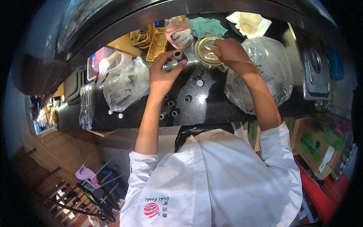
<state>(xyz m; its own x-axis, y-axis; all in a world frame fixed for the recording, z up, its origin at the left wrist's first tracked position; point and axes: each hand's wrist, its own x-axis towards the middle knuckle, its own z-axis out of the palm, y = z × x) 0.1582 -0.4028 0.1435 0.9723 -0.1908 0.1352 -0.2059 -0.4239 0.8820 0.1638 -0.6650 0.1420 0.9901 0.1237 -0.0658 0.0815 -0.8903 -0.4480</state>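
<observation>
My left hand (163,72) grips a small dark bottle (179,56), its round mouth uncapped and facing up. Just right of it, my right hand (232,55) is closed with fingertips over a clear round jug (202,60); whatever they pinch is too small to make out. Several more small dark bottles (187,98) stand on the black counter (215,109), nearer to me. A white cap (200,83) lies beside some dark crumbs (199,75). Two other white caps (120,115) rest near the counter's front edge on the left.
Clear plastic bags flank my arms, one on the left (128,85) and a larger one on the right (270,75). Behind are a bottle of pink liquid (179,34), a green cloth (206,27), wicker baskets (157,44) and a paper-lined bowl (249,24). Cardboard boxes (315,145) sit low right.
</observation>
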